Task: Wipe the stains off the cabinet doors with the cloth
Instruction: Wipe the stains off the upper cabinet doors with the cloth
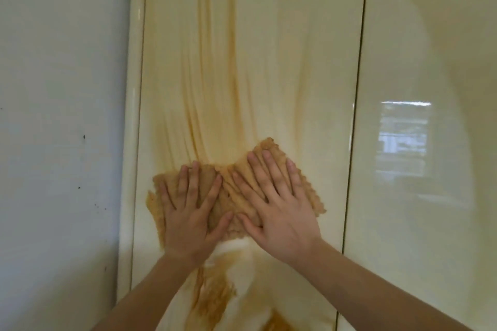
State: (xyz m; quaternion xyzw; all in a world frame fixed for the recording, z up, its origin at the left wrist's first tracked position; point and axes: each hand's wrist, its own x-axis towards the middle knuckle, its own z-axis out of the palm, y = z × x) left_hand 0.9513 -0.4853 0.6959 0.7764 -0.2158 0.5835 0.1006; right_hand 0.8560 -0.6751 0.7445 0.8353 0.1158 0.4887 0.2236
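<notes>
My left hand (185,212) and right hand (279,209) press the cloth (225,193) with flat, spread fingers; saturated, it could smear the six-o'clock stain (212,295) wider.

Two hands (188,212) (282,209), one cloth (225,196), two cabinet doors (242,62) (430,183).

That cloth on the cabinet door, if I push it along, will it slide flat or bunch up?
Probably floppy: the cloth is creased between the left hand and right hand. It likely slides on the glossy cabinet door, and looks stain-soaked, so may smear.
</notes>
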